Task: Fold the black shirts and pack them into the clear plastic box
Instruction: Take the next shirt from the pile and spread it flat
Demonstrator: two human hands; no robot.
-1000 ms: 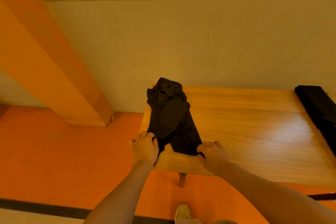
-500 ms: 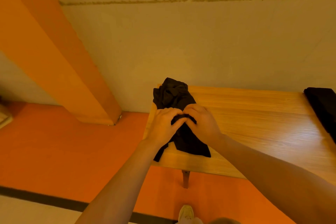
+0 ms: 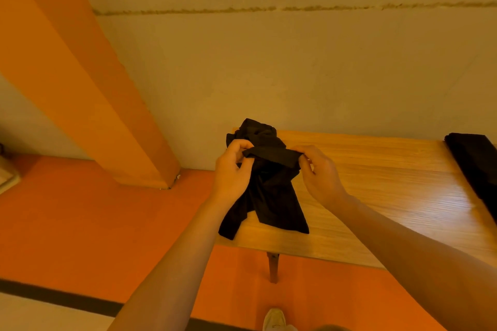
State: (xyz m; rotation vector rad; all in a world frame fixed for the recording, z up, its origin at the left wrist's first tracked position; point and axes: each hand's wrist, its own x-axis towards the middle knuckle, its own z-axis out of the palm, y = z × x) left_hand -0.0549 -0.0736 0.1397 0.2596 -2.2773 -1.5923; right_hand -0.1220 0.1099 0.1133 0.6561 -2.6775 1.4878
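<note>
At frame centre, left hand (image 3: 233, 172) and right hand (image 3: 320, 174) pinch a crumpled black shirt (image 3: 271, 182), apparently by its hem, above the desk (image 3: 390, 196).

Dim orange-tinted light, glare on table (image 3: 435, 196), edges warped.

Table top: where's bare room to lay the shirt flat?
Bare wood on the table runs between the crumpled black shirt, pinched by the left hand and right hand, and the dark cloth at the right edge. The left corner is crowded.
</note>
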